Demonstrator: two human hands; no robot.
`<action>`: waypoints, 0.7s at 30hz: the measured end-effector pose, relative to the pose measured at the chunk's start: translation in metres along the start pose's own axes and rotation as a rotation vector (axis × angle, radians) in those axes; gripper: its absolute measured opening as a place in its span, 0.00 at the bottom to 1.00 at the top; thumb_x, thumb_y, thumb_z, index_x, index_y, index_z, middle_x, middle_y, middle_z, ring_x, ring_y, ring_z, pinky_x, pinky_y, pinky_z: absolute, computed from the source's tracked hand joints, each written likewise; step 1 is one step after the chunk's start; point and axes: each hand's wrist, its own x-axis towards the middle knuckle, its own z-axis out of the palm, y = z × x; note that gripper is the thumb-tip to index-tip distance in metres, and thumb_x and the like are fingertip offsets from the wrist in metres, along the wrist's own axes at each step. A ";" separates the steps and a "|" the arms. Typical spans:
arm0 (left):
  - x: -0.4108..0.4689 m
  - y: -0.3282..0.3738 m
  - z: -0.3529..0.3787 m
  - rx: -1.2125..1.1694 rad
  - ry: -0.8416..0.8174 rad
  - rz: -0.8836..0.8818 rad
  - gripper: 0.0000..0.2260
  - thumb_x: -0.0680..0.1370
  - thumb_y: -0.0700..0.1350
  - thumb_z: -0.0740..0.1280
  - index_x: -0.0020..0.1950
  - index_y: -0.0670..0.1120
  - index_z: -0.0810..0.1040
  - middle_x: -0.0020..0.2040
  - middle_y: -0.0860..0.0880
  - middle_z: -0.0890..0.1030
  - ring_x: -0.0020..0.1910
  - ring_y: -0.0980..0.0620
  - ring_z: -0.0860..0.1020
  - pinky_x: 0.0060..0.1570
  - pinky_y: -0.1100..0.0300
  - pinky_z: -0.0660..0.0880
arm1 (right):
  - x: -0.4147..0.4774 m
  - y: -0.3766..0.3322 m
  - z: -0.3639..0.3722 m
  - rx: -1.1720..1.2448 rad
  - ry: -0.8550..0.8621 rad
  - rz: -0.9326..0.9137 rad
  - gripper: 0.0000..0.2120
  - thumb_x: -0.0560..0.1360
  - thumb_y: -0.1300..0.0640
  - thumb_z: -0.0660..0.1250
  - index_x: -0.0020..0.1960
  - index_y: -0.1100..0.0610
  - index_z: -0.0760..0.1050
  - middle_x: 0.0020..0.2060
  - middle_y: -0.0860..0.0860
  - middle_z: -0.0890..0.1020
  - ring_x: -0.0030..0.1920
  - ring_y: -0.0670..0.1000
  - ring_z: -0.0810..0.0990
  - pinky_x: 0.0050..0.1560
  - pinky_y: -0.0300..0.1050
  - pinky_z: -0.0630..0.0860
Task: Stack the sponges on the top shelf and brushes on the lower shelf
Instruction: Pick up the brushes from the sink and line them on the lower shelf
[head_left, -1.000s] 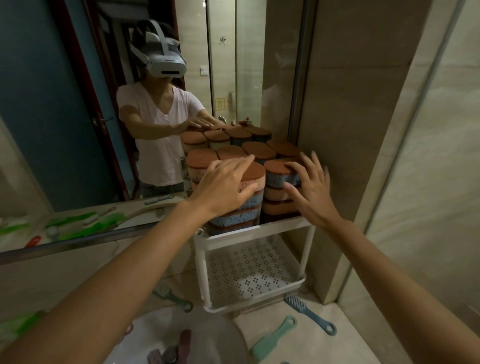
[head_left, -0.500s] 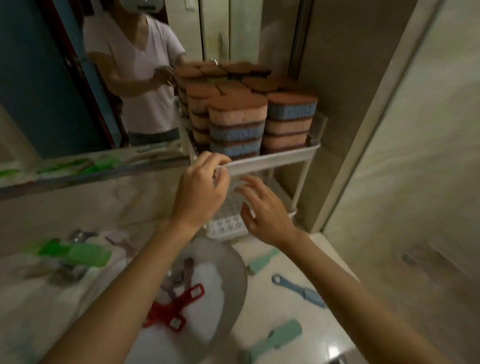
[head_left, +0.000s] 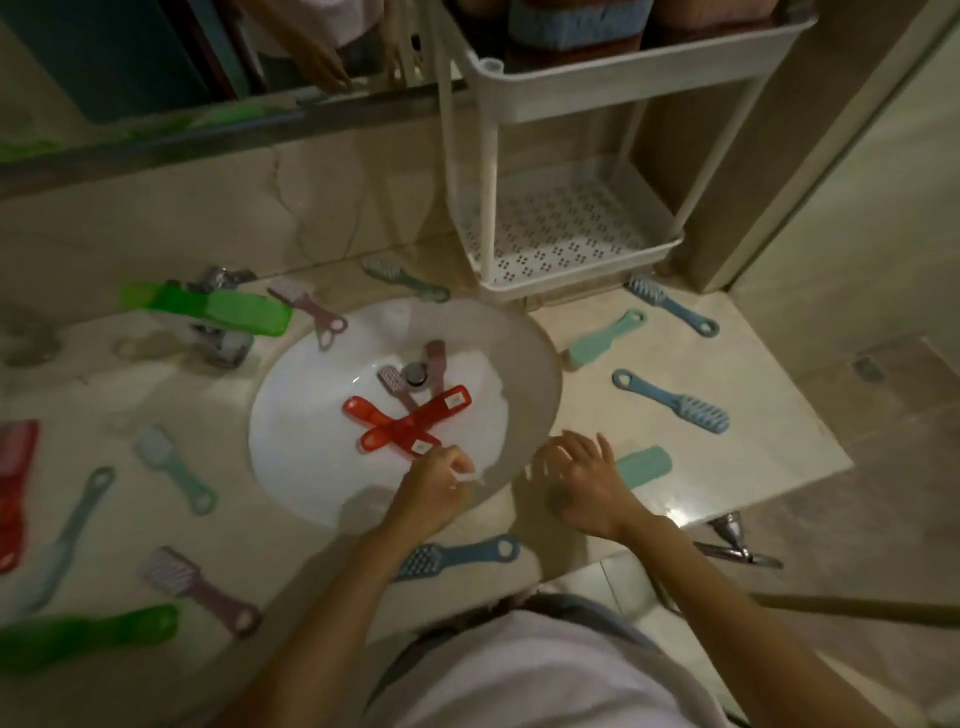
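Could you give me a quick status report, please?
Left hand curled by red brushes, grip unclear. Right hand open. Lower shelf holds no brushes yet.

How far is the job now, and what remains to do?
Done: sponges sit on the top shelf. In hand: the left hand reaches the red brushes in the sink; a grip is unclear. The right hand is open beside a teal brush. Left: the lower shelf holds no brush; many lie on the counter.
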 end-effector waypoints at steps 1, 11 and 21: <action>-0.005 -0.007 0.003 0.074 -0.095 0.017 0.11 0.75 0.40 0.65 0.58 0.44 0.74 0.59 0.47 0.74 0.56 0.52 0.73 0.56 0.60 0.72 | -0.002 0.001 0.004 -0.029 0.009 0.011 0.27 0.75 0.56 0.61 0.72 0.52 0.59 0.73 0.52 0.59 0.76 0.55 0.50 0.74 0.61 0.41; -0.011 -0.024 0.025 0.563 -0.267 0.263 0.13 0.74 0.40 0.65 0.57 0.44 0.69 0.58 0.46 0.71 0.56 0.47 0.71 0.52 0.59 0.67 | -0.005 0.005 0.020 -0.147 0.151 0.167 0.18 0.78 0.56 0.59 0.67 0.53 0.66 0.63 0.54 0.69 0.68 0.57 0.64 0.74 0.60 0.42; -0.003 -0.017 0.039 0.752 -0.018 0.395 0.14 0.80 0.39 0.57 0.65 0.41 0.66 0.64 0.43 0.71 0.61 0.48 0.71 0.60 0.58 0.67 | 0.017 0.003 -0.008 -0.255 0.107 0.103 0.14 0.80 0.56 0.56 0.63 0.57 0.72 0.56 0.55 0.77 0.62 0.57 0.71 0.73 0.60 0.50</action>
